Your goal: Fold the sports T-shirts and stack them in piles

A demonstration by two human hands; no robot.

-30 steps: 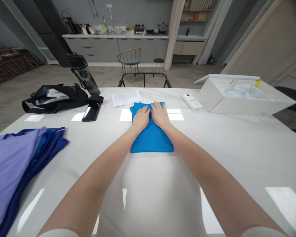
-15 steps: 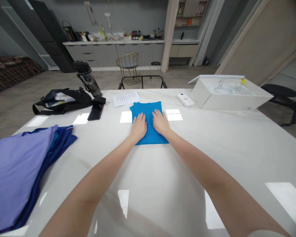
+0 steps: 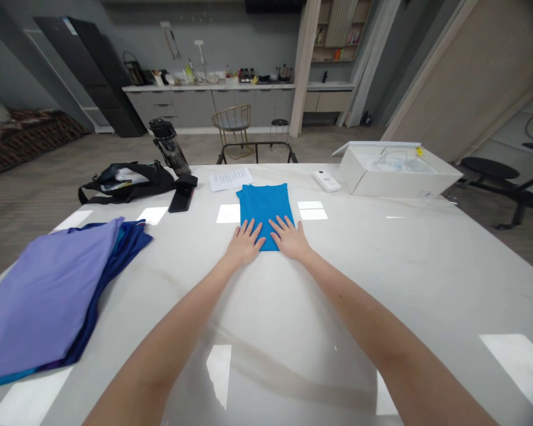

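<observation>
A bright blue folded garment [image 3: 265,202] lies flat on the white table [image 3: 337,284], ahead of me near the far side. On its near left corner rests my left hand [image 3: 245,241], fingers spread and palm down. My right hand [image 3: 290,238] lies flat over the near right corner, its fingers also apart. Neither hand grips the cloth. To the left is a stack of garments with a lilac one [image 3: 48,296] on top and dark blue ones [image 3: 131,242] beneath.
Along the far edge are a black bag [image 3: 128,182], a dark bottle [image 3: 171,148], a phone [image 3: 180,199], a printed sheet [image 3: 231,179], a white device [image 3: 326,181] and an open white box [image 3: 395,177]. A chair [image 3: 256,145] stands beyond the table.
Both hands have slid toward me, from the middle of the blue garment to its near edge, and their fingers have spread wider. The camera view has shifted slightly.
</observation>
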